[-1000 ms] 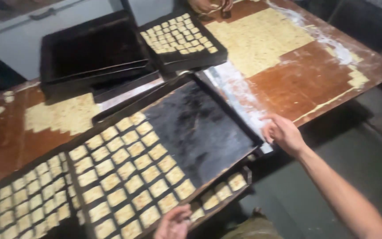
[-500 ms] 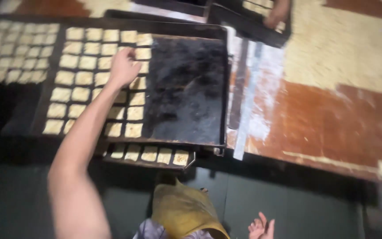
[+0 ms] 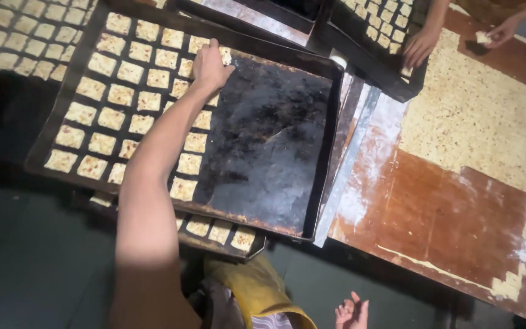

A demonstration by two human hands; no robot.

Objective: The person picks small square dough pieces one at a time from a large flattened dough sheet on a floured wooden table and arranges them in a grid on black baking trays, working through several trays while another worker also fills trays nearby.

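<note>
Left hand point(image 3: 210, 64) closed on a dough square point(image 3: 223, 56) at the tray's point(image 3: 263, 140) far edge; right hand point(image 3: 352, 312) open below the tray.

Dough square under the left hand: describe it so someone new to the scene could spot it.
Start at the big dark baking tray in the middle, half filled with rows of pale dough squares. Follow the bare arm up to the left hand near the tray's far rim. The dough square peeks out beside its fingers, the last piece in the far row, bordering the bare black half.
</note>
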